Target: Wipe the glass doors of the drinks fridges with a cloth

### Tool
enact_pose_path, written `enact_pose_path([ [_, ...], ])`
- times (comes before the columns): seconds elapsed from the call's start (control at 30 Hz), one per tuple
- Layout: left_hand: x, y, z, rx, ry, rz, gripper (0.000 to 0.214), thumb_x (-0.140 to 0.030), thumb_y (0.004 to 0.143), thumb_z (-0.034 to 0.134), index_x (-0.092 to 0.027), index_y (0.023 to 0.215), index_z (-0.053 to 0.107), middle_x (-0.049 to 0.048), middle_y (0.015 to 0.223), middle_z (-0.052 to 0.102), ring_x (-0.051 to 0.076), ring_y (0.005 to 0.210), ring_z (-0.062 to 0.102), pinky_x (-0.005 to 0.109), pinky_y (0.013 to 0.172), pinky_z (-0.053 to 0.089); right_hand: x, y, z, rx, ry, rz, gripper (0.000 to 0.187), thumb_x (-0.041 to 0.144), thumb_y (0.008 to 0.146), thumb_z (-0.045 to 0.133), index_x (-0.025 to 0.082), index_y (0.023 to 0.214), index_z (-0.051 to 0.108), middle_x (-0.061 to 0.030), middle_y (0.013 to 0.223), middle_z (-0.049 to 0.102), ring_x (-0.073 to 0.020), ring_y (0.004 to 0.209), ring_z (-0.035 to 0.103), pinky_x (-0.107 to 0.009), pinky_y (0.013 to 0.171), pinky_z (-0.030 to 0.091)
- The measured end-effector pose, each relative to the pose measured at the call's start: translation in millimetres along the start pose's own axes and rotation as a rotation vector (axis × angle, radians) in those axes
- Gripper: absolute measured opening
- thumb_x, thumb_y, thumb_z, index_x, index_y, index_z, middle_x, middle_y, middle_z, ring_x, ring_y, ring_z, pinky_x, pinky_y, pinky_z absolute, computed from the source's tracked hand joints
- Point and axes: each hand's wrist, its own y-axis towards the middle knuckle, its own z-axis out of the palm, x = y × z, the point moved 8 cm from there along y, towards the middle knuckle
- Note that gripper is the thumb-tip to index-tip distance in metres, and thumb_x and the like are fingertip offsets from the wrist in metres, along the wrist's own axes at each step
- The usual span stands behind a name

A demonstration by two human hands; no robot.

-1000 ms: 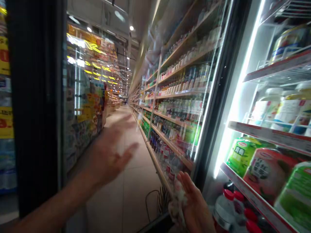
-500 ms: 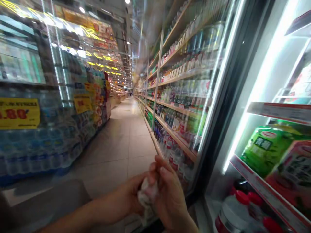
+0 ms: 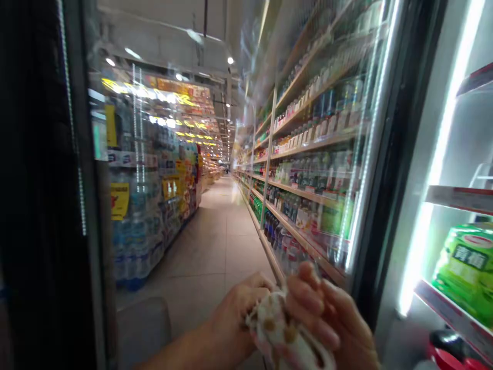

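Observation:
Bunched between my hands is a white cloth (image 3: 271, 321) with brown and pinkish spots, its lower part hanging toward the bottom edge of the view. My left hand (image 3: 241, 311) grips one side of it with curled fingers. On the other side, my right hand (image 3: 327, 313) has its fingers bent over the cloth and pressed to it. Both hands are in front of a glass door pane with a black frame (image 3: 396, 154); motion blurs the fingers a little.
Right of the door frame, a lit fridge holds a green pouch (image 3: 468, 267) on a shelf, with red-capped bottles (image 3: 447, 359) below. Through the glass, bottle shelves (image 3: 308, 139) line a tiled aisle (image 3: 210, 236). Stacked water packs (image 3: 133, 246) stand at left. A dark frame (image 3: 46, 205) edges the left.
My view has turned left, bringing the dark left frame into sight and shifting the fridge shelves rightward. Both hands and the cloth appear farther right, and more of the cloth shows.

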Motion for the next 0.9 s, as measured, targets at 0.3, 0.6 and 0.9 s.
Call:
enact_pose_path([
  [0.3,-38,16,-4.9,-0.124,-0.225,0.029,0.042,-0.040,0.059,0.076,-0.016,0.091,0.064,-0.0025,0.072,0.058,0.008,0.062,0.048,0.020,0.059,0.037,9,-12,12,0.051,-1.402,-1.091,0.059,0.034,0.076,0.059,0.032,0.134,0.047,-0.0095,0.135,0.048,-0.0325,0.120,0.049,-0.047,0.088,0.051],
  [0.6,-149,-59,-68.9,-0.653,0.504,0.829,0.031,-0.026,0.086,0.051,-0.026,0.117,0.055,0.0059,0.116,0.061,0.019,0.108,0.058,0.038,0.097,0.045,63,35,102,-0.147,-1.424,-1.603,0.054,0.018,0.083,0.050,0.031,0.135,0.041,-0.0080,0.135,0.048,-0.0297,0.129,0.039,-0.056,0.103,0.036],
  [0.9,-180,-82,-79.0,-1.269,1.507,0.897,0.047,-0.027,0.088,0.046,-0.020,0.134,0.038,0.0118,0.141,0.044,0.024,0.133,0.036,0.047,0.112,0.025,83,73,124,-0.222,-1.647,-1.573,0.037,0.021,0.083,0.046,0.024,0.117,0.060,-0.0080,0.108,0.065,-0.0236,0.103,0.056,-0.042,0.094,0.041],
])
